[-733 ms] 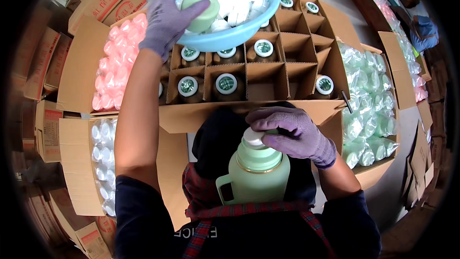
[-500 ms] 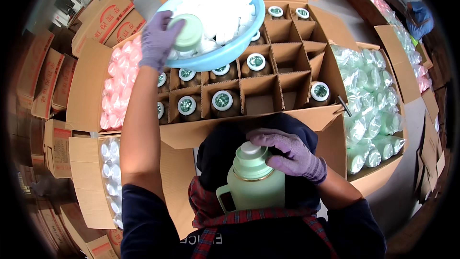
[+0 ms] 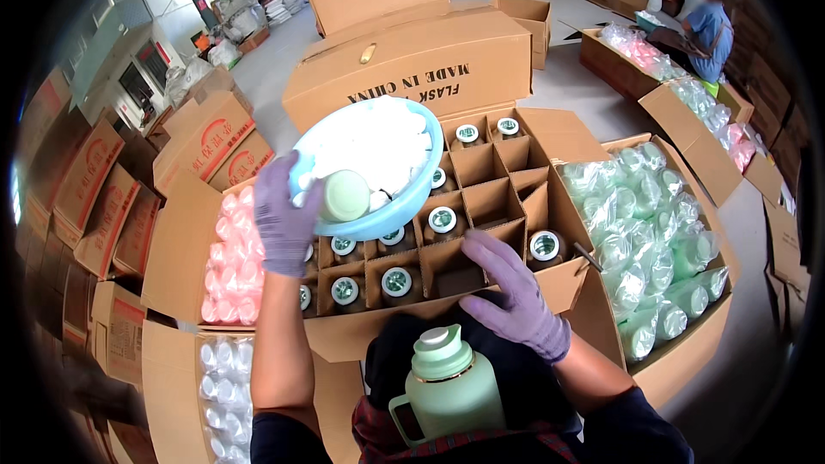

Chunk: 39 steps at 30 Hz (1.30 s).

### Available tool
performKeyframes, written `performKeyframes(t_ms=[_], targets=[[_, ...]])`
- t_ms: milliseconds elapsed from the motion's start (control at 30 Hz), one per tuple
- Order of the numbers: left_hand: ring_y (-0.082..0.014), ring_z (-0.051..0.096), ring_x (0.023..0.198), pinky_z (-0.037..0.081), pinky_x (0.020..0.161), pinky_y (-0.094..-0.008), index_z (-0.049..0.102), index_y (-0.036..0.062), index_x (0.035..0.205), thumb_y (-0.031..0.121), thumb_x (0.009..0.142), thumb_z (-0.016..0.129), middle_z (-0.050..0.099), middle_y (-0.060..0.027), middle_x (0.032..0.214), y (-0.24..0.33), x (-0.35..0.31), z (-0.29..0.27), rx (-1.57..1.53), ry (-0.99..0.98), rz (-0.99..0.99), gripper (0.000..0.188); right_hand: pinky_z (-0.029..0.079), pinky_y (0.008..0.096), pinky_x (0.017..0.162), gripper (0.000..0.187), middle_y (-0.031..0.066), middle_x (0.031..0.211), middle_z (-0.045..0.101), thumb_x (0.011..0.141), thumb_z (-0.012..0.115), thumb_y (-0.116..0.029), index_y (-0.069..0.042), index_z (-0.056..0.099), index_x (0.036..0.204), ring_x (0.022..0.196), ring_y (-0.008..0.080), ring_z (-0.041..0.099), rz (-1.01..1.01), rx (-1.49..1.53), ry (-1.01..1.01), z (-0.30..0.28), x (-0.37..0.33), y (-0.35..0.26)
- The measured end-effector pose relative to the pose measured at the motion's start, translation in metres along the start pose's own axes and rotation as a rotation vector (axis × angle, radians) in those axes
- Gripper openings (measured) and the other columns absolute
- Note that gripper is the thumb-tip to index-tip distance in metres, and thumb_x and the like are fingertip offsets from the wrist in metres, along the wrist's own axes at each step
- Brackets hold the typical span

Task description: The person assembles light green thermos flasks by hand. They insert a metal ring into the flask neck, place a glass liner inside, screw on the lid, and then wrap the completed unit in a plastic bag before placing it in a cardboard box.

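Note:
My left hand (image 3: pixel 288 219), in a purple-grey glove, is at the left rim of a light blue basin (image 3: pixel 404 204). It grips the side of a pale green cup-shaped lid (image 3: pixel 346 196); some of its fingers are hidden. White stoppers (image 3: pixel 369 142) are heaped in the basin. My right hand (image 3: pixel 516 299), gloved alike, hangs open with thumb and fingers apart, touching nothing. Below it, a pale green flask (image 3: pixel 455 399) stands upright against my lap, handle to the left, a white-topped stopper (image 3: pixel 440 337) in its mouth.
The basin rests over a divided carton (image 3: pixel 455 279) holding several silvery glass liners (image 3: pixel 396 282). Boxes of pink (image 3: pixel 232 266), clear (image 3: pixel 225 395) and green (image 3: pixel 636 232) wrapped parts surround it. A thin rod (image 3: pixel 588 256) sticks out at the carton's right edge. A person (image 3: pixel 711 39) works far right.
My right hand has come off the flask's top and moved forward, its fingers spreading. The left hand stays by the green lid at the basin. The view has tilted up.

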State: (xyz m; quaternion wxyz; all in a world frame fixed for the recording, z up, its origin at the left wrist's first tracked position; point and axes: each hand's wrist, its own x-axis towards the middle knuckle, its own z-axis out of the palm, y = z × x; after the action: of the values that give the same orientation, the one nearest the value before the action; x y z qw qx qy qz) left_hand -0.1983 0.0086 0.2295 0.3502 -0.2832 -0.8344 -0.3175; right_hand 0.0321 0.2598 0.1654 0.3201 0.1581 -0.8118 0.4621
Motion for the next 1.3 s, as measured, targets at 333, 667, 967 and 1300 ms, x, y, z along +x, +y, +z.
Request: performKeyframes(t_ms=[333,667,967,1300], targets=[[-0.0411,0.055,0.123,0.044,0.106,-0.0475,0.035,0.0092,0.154,0.045,0.070,0.084,0.056,-0.0229,0.133,-0.030,0.004,0.047,0.185,-0.482,-0.314,0.103,0.047,0.0445,0.101,0.056,0.0219,0.135,0.055,0.088,0.073,-0.023,-0.004,0.055,0.137,0.119,0.0397,0.057,-0.034,-0.008,-0.054,0.020,0.014,0.005],[-0.0333,0.060,0.118,0.046,0.102,-0.0431,0.054,0.0131,0.137,0.051,0.062,0.084,0.062,-0.0158,0.128,-0.042,0.016,0.055,0.140,-0.624,-0.297,0.089,0.044,0.0425,0.108,0.056,0.0219,0.137,0.056,0.087,0.072,-0.017,0.000,0.054,0.138,0.129,0.0376,0.054,0.036,-0.015,-0.139,0.020,0.020,0.001],[-0.0311,0.060,0.091,0.049,0.082,-0.0395,0.050,0.0090,0.102,0.036,0.066,0.083,0.061,-0.0137,0.098,-0.033,0.009,0.056,-0.046,-0.686,-0.329,0.056,0.043,0.0463,0.105,0.062,0.0208,0.136,0.053,0.087,0.071,-0.021,-0.004,0.049,0.142,0.122,0.0399,0.053,-0.125,-0.128,-0.093,0.036,0.059,0.007],[-0.0311,0.062,0.117,0.047,0.102,-0.0379,0.048,-0.0040,0.143,0.041,0.082,0.077,0.063,-0.0213,0.129,-0.011,0.004,0.036,-0.341,-0.227,-0.577,0.082,0.041,0.0471,0.108,0.065,0.0211,0.136,0.054,0.086,0.072,-0.022,-0.005,0.048,0.144,0.126,0.0397,0.051,-0.065,-0.208,-0.108,0.029,0.053,0.003]])
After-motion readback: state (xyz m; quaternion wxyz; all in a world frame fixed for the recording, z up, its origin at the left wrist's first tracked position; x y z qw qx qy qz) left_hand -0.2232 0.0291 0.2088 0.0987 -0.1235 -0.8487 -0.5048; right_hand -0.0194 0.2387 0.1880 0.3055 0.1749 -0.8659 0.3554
